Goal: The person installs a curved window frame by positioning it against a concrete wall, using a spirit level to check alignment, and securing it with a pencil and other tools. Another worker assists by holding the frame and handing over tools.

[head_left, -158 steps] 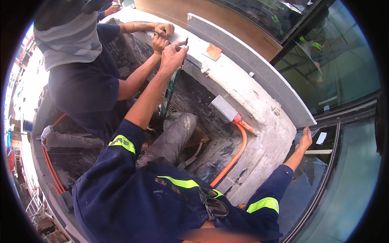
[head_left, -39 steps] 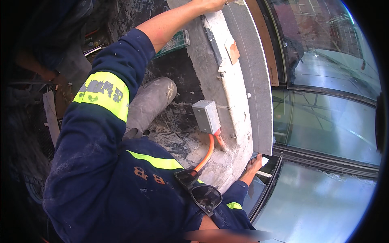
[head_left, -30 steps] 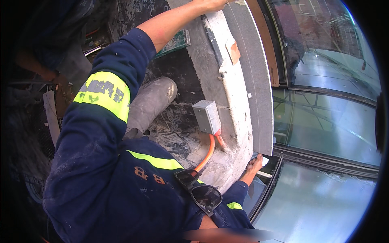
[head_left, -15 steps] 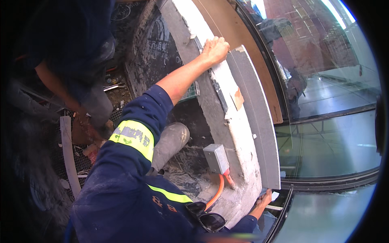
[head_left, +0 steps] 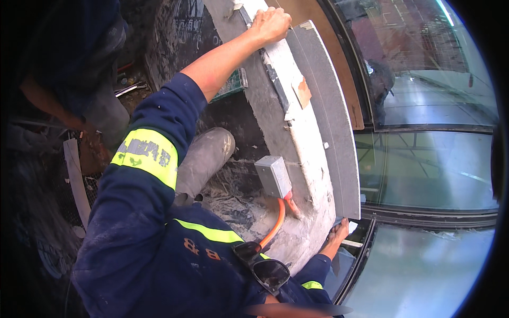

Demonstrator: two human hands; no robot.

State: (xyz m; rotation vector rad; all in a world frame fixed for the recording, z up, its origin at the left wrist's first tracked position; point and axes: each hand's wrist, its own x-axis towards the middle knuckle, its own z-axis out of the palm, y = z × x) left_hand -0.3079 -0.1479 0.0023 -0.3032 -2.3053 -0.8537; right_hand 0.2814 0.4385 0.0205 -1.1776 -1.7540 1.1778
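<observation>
Outdoors, left hand (head_left: 270, 24) grips rough wall top (head_left: 297, 132), right hand (head_left: 338, 233) braces its end

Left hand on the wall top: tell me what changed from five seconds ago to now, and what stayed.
The left hand left the spot where it met the other person's hands and now grips the top edge of the rough white plastered wall alone; that person has drawn back to the left. The right hand stays on the wall's far lower edge. The grey metal junction box and orange conduit are unmoved.
</observation>
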